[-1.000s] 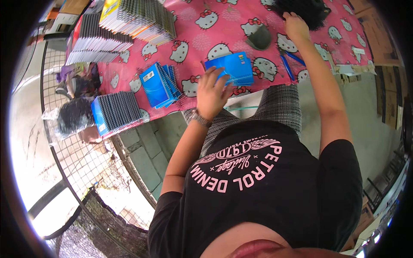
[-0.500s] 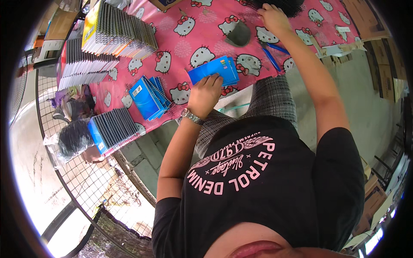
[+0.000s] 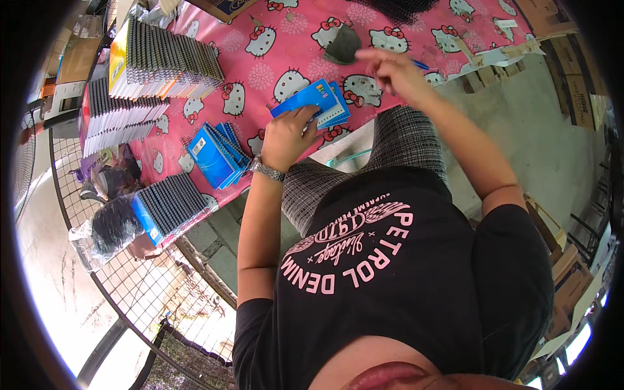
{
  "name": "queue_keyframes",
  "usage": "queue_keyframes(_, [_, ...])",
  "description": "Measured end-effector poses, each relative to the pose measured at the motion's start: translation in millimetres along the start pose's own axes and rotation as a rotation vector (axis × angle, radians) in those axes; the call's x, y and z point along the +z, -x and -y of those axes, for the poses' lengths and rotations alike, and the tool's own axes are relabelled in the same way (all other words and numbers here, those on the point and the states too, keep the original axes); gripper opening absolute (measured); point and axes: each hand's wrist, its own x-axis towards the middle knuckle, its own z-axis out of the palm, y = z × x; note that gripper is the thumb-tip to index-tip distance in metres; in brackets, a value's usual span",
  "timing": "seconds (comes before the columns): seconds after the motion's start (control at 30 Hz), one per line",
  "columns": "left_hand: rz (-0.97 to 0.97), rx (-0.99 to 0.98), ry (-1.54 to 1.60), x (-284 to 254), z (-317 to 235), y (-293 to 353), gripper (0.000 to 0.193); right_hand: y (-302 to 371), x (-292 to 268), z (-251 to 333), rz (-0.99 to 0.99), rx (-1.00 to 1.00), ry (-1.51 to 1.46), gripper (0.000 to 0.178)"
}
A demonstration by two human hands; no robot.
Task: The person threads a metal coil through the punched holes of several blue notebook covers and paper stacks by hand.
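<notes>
Blue-covered booklets [image 3: 311,96] lie loosely stacked near the table's front edge; a row of punched holes shows along one uncovered edge. My left hand [image 3: 289,135], with a metal wristwatch, grips the top booklet by its near side, fingers bent over the cover. Over the table to the right is my right hand [image 3: 398,77], its fingers drawn together and slightly smeared; anything thin between them is too small to make out. A dark grey rounded pad [image 3: 342,45] lies just beyond its fingertips. Part of a blue-handled tool [image 3: 420,64] shows behind this hand.
Black spiral binding coils [image 3: 396,9] lie heaped at the far edge. Spiral-bound blue notebooks [image 3: 218,156] sit left of my left hand, with another row [image 3: 170,205] at the corner. Tall notebook stacks [image 3: 170,62] stand at the far left. A pink patterned cloth [image 3: 260,77] covers the table.
My right hand has come back from the coil heap toward the booklets. My left hand stays at the booklets, its fingers now more bent, and the punched edge has come into sight.
</notes>
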Motion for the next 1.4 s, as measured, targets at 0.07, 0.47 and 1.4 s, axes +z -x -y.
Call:
queue_keyframes(0.07, [-0.013,-0.037,0.015,2,-1,-3,0.025,18,17,-31,0.062,-0.040,0.091,0.047])
queue_keyframes(0.47, [-0.074,0.019,-0.101,7,4,2,0.021,41,73,-39,-0.015,-0.283,0.692,0.051])
queue_keyframes(1.4, [-0.052,-0.074,-0.365,-20,-13,-14,0.036,28,83,-41,-0.134,-0.313,0.146,0.066])
